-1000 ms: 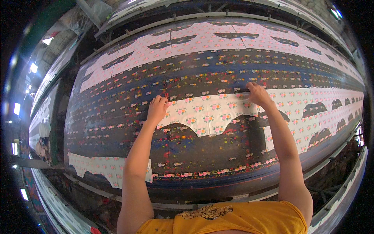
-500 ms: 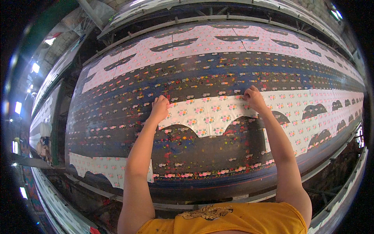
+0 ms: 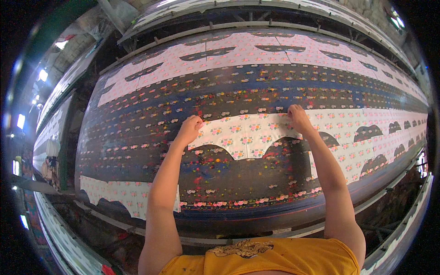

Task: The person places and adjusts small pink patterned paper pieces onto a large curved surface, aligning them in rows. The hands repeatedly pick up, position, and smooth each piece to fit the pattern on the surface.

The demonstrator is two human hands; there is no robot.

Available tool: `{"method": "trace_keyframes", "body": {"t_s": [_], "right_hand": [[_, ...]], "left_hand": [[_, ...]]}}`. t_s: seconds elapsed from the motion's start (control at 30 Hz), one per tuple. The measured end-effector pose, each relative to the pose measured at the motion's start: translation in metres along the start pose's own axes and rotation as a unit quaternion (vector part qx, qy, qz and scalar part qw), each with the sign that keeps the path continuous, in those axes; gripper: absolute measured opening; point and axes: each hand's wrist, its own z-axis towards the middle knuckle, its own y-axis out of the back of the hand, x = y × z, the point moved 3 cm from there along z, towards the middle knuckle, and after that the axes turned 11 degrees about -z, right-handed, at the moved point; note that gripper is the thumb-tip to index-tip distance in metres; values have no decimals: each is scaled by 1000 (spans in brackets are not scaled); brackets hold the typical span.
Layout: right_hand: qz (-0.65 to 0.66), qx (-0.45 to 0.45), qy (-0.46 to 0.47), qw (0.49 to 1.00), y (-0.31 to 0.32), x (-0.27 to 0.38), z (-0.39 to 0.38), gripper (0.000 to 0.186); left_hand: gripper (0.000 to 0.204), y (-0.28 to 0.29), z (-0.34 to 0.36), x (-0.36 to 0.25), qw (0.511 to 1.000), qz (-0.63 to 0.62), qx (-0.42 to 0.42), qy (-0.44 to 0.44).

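A cut white fabric piece [image 3: 245,135] with pink flowers and scalloped lower edge lies before me on the dark, paint-speckled table [image 3: 247,188]. My left hand [image 3: 192,130] pinches its upper left corner, fingers closed. Near its upper right end, my right hand [image 3: 298,117] has its fingers closed on the top edge. Right of that piece, rows of similar floral pieces [image 3: 343,151] lie along the table. Another cut piece [image 3: 117,192] lies at the lower left, partly behind my left forearm.
A band of pinker floral pieces [image 3: 238,54] runs along the far side. Beyond a rail [image 3: 220,25] stand other long tables, including one at left [image 3: 68,105] with pale pieces on it. An indistinct bundled pale object [image 3: 51,151] is at the left edge. Metal beams run along the near edge.
Both hands still hold the piece, with the right one a little lower in the picture than a second ago. The far side of the table appears slightly lower.
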Motion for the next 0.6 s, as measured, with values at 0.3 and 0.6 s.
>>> {"method": "trace_keyframes", "body": {"t_s": [0.3, 0.6], "right_hand": [[21, -154, 8, 988, 106, 74, -67, 41], [-50, -215, 61, 973, 193, 130, -186, 39]], "left_hand": [[18, 35, -102, -69, 967, -69, -198, -142], [9, 55, -238, -125, 904, 45, -326, -274]]}}
